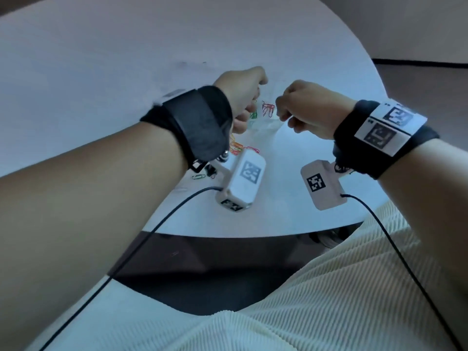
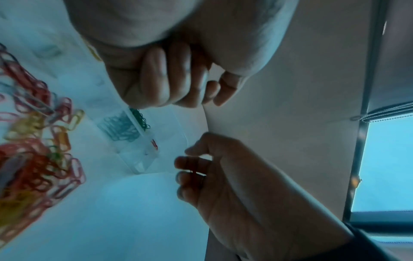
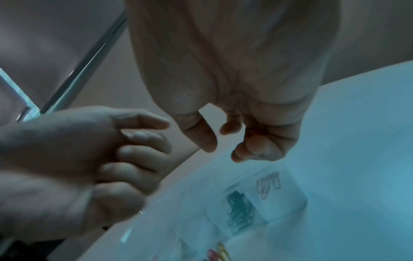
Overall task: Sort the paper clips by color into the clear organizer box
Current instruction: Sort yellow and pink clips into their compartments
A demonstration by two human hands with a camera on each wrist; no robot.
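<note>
Sorting well means dropping one colour per compartment. Left of the scene, the loose pile of coloured paper clips [image 2: 38, 159] lies on the white worktop [image 1: 101, 72]. The left hand [image 1: 243, 97], fingers curled, shows nothing held; what it grips I cannot tell. The clear organizer box [image 2: 143, 148] sits between the hands, green clips [image 2: 121, 129] already in one compartment. The right hand [image 1: 309, 110] seems to pinch a red clip [image 2: 194, 174]; lower it over the red compartment before release.

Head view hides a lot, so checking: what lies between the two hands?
The clear organizer box, green and red clips inside, lies between the left hand and right hand in the head view.
</note>
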